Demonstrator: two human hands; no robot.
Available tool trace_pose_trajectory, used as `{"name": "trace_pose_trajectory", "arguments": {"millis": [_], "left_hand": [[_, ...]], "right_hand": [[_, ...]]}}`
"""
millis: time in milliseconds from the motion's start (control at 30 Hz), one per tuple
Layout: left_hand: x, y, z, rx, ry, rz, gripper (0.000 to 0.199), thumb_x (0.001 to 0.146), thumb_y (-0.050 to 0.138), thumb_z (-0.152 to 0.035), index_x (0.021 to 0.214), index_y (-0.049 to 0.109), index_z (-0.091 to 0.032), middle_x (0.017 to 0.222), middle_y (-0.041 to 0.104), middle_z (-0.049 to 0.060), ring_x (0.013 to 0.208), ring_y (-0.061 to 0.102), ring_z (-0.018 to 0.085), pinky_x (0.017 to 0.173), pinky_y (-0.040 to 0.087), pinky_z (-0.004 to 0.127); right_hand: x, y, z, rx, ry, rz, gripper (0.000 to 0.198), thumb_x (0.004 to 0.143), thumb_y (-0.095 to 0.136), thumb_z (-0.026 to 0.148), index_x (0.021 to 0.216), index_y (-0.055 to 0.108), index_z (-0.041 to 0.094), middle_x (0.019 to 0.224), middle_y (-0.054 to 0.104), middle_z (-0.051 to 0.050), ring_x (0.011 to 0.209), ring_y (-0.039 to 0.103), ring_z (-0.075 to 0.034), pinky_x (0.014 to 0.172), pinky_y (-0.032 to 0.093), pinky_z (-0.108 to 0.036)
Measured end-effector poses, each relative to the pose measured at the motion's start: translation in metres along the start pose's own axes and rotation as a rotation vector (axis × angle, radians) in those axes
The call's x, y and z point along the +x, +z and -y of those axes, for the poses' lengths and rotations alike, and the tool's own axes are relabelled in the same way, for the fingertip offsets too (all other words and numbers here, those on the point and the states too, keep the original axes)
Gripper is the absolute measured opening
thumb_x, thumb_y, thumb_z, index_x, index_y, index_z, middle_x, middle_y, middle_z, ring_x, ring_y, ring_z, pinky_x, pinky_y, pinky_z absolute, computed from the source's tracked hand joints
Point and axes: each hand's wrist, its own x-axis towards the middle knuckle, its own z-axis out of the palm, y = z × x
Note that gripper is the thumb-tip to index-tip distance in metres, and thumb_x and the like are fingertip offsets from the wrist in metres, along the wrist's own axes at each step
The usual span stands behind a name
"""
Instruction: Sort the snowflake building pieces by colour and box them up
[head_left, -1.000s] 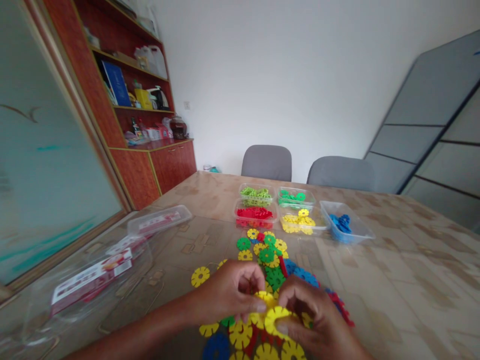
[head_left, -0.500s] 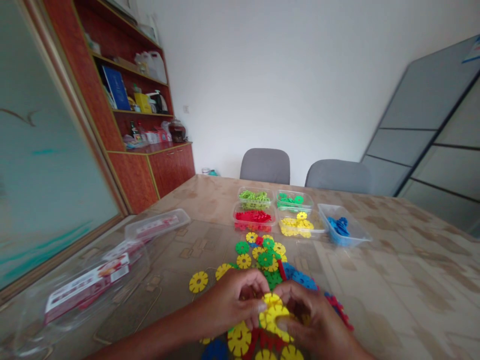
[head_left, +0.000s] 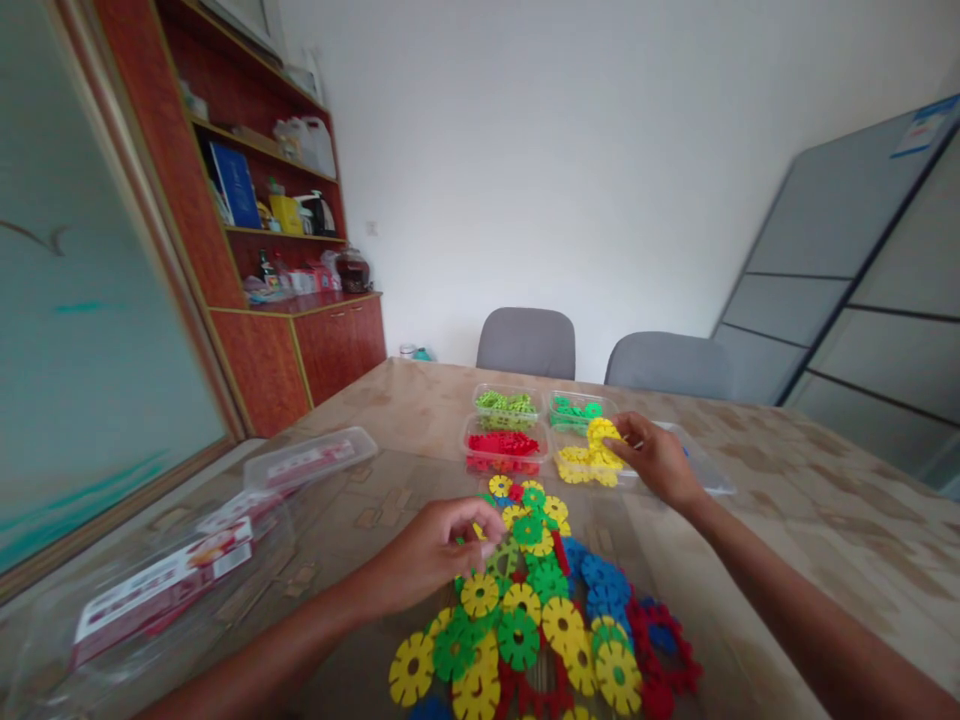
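My right hand (head_left: 658, 458) is over the yellow discs' box (head_left: 631, 476), its thumb and fingers pinching yellow notched plastic discs (head_left: 602, 436). How many discs it holds cannot be made out. Loosely curled, my left hand (head_left: 442, 550) hovers above the left side of the loose discs, thumb and fingers apart, with nothing seen between them. Below and between the hands lie interlocking discs: yellow ones (head_left: 562, 624), green ones (head_left: 518, 640), blue ones (head_left: 606, 580) and a red toothed ring (head_left: 684, 650). Some appear joined together.
Behind the pile stand clear boxes of light green pieces (head_left: 506, 402), red pieces (head_left: 504, 446) and green discs (head_left: 576, 410). A box (head_left: 712, 470) at the right is partly hidden by my right hand. Packaging (head_left: 165, 590) and a clear lid (head_left: 360, 446) lie left.
My hands have separated. The right hand has moved forward and right to the yellow box with yellow discs in its fingers; the left has drawn back left and let go.
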Motion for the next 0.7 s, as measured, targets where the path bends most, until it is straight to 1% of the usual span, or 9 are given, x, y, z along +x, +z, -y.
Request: {"name": "trace_pose_trajectory", "arguments": {"millis": [133, 267, 400, 467, 500, 567, 600, 633, 700], "left_hand": [[0.001, -0.011, -0.005, 0.092, -0.015, -0.024, 0.022, 0.083, 0.055, -0.034, 0.093, 0.061, -0.015, 0.076, 0.058, -0.001, 0.065, 0.049, 0.011, 0.056, 0.037, 0.019], [0.001, -0.03, -0.009, 0.239, -0.029, -0.061, 0.022, 0.084, 0.051, -0.032, 0.095, 0.061, -0.016, 0.079, 0.062, 0.001, 0.068, 0.054, 0.013, 0.059, 0.041, 0.021], [-0.007, -0.055, -0.006, 0.43, -0.015, 0.011, 0.026, 0.082, 0.053, -0.027, 0.106, 0.061, -0.019, 0.093, 0.065, 0.002, 0.079, 0.06, 0.017, 0.068, 0.045, 0.024], [-0.013, -0.066, -0.005, 0.556, -0.077, 0.077, 0.036, 0.075, 0.061, -0.026, 0.111, 0.06, -0.02, 0.098, 0.063, 0.002, 0.083, 0.06, 0.019, 0.072, 0.045, 0.026], [-0.017, -0.07, -0.005, 0.617, -0.125, 0.106, 0.042, 0.071, 0.065, -0.026, 0.112, 0.059, -0.02, 0.1, 0.063, 0.002, 0.084, 0.06, 0.02, 0.072, 0.045, 0.026], [-0.023, -0.075, -0.004, 0.717, -0.217, 0.153, 0.049, 0.064, 0.07, -0.024, 0.112, 0.059, -0.021, 0.1, 0.061, 0.002, 0.083, 0.06, 0.021, 0.069, 0.044, 0.026], [-0.024, -0.075, -0.004, 0.753, -0.248, 0.173, 0.051, 0.062, 0.071, -0.024, 0.111, 0.058, -0.021, 0.101, 0.06, 0.002, 0.083, 0.059, 0.021, 0.068, 0.044, 0.026], [-0.025, -0.074, -0.004, 0.781, -0.267, 0.189, 0.051, 0.06, 0.072, -0.023, 0.109, 0.058, -0.021, 0.102, 0.059, 0.002, 0.084, 0.059, 0.022, 0.068, 0.043, 0.025], [-0.025, -0.068, -0.002, 0.818, -0.268, 0.209, 0.051, 0.057, 0.073, -0.022, 0.105, 0.057, -0.022, 0.103, 0.057, 0.002, 0.089, 0.057, 0.023, 0.069, 0.042, 0.025]], "right_hand": [[0.026, 0.011, -0.005, -0.04, -0.015, -0.008, 0.016, 0.071, 0.056, 0.038, 0.07, 0.059, 0.022, 0.063, 0.061, -0.002, 0.058, 0.053, -0.018, 0.058, 0.04, -0.03], [0.022, 0.016, 0.0, -0.02, -0.008, 0.023, 0.019, 0.075, 0.05, 0.036, 0.076, 0.06, 0.02, 0.07, 0.065, -0.005, 0.063, 0.058, -0.02, 0.061, 0.043, -0.032], [-0.011, 0.012, 0.015, 0.049, -0.034, 0.154, 0.024, 0.082, 0.048, 0.039, 0.085, 0.061, 0.02, 0.068, 0.065, -0.003, 0.061, 0.06, -0.018, 0.057, 0.046, -0.028], [-0.037, 0.008, 0.022, 0.065, -0.066, 0.267, 0.022, 0.084, 0.049, 0.038, 0.086, 0.062, 0.02, 0.07, 0.066, -0.002, 0.062, 0.061, -0.018, 0.055, 0.047, -0.027], [-0.051, 0.005, 0.023, 0.057, -0.088, 0.359, 0.021, 0.085, 0.05, 0.036, 0.089, 0.064, 0.02, 0.075, 0.068, -0.003, 0.066, 0.062, -0.019, 0.056, 0.048, -0.028], [-0.078, -0.004, 0.023, 0.02, -0.117, 0.488, 0.025, 0.084, 0.054, 0.034, 0.102, 0.065, 0.021, 0.094, 0.07, -0.008, 0.079, 0.065, -0.022, 0.064, 0.051, -0.031], [-0.089, -0.009, 0.022, 0.012, -0.117, 0.537, 0.032, 0.083, 0.057, 0.034, 0.111, 0.064, 0.022, 0.106, 0.068, -0.009, 0.09, 0.064, -0.025, 0.072, 0.052, -0.034], [-0.099, -0.014, 0.021, 0.014, -0.103, 0.57, 0.037, 0.081, 0.06, 0.035, 0.117, 0.062, 0.024, 0.113, 0.066, -0.01, 0.097, 0.063, -0.026, 0.079, 0.051, -0.037], [-0.112, -0.024, 0.023, 0.029, -0.067, 0.637, 0.044, 0.078, 0.065, 0.034, 0.122, 0.06, 0.026, 0.117, 0.064, -0.01, 0.103, 0.06, -0.029, 0.086, 0.049, -0.04]]}}
